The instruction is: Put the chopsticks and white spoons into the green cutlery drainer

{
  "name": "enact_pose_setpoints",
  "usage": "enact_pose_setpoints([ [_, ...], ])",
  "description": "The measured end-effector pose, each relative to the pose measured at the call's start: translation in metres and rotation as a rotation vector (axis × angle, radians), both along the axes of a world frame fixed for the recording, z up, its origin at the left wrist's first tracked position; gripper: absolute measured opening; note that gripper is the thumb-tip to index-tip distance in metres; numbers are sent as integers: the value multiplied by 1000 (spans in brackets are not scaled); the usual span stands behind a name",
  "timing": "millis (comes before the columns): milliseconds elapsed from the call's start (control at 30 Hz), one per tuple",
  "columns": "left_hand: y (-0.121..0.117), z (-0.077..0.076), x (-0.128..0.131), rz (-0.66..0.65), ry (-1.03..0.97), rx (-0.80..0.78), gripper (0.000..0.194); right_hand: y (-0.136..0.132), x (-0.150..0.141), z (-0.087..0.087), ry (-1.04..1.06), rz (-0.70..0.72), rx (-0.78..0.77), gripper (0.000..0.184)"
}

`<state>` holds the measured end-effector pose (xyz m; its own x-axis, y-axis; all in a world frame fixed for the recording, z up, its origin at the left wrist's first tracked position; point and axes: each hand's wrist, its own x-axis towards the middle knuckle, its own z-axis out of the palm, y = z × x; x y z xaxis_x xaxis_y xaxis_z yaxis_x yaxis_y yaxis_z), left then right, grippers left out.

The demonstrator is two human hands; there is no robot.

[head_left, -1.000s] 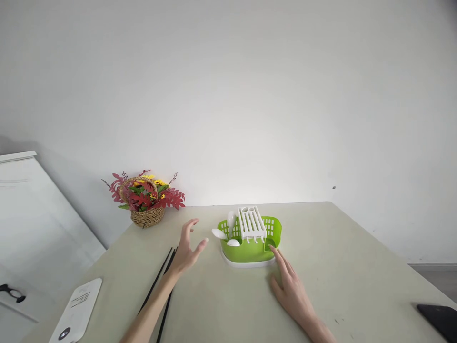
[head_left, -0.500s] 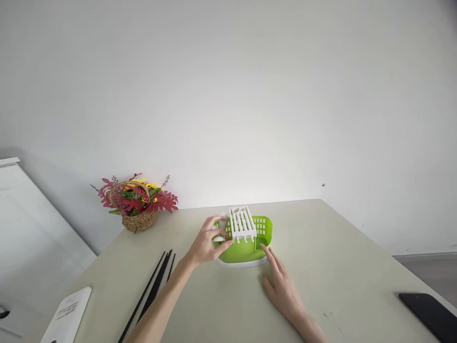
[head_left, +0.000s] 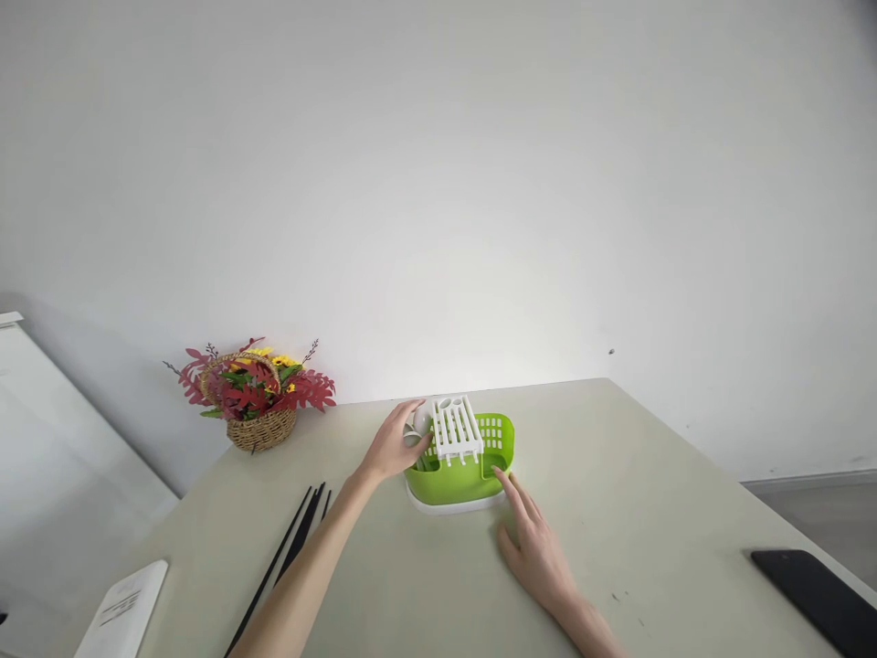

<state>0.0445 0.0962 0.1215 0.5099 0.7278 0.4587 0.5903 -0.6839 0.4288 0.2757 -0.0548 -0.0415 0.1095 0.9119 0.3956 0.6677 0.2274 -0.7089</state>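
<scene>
Two bare hands are working at a green basket [head_left: 456, 489], which is standing upright on a pale table [head_left: 425, 585], beyond its middle and toward the wall. Left hand [head_left: 387, 450]: thumb and fingers are curving around white spoons [head_left: 422, 420] at the basket's left end. Fingers are partly covering the spoons, so I cannot tell whether they are gripping or merely touching. Right hand [head_left: 538, 555]: palm down, holding nothing, thumb standing wide of the fingers; the index fingertip is lying at the basket's front right cutout. White slatted rack [head_left: 460, 450] is bridging the basket's top, small hooks hanging along its front edge; a white base [head_left: 452, 509] is sitting underneath. Surroundings: black sticks [head_left: 301, 537] are lying beside and partly behind the left forearm. Wicker flower basket [head_left: 262, 431] is standing at back left. Black phone [head_left: 815, 589] is resting near the right edge.
</scene>
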Motion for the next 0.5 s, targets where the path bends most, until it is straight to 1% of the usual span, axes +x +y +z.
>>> enact_pose_setpoints([
  [100, 9, -1, 2, 17, 28, -48, 49, 0, 0, 0, 3, -2, 4, 80],
  [300, 3, 2, 6, 24, -19, 45, 32, 0, 0, 0, -2, -2, 8, 78],
  [500, 1, 10, 7, 41, 103, 26, 28, 0, 1, -3, -1, -13, 15, 80],
])
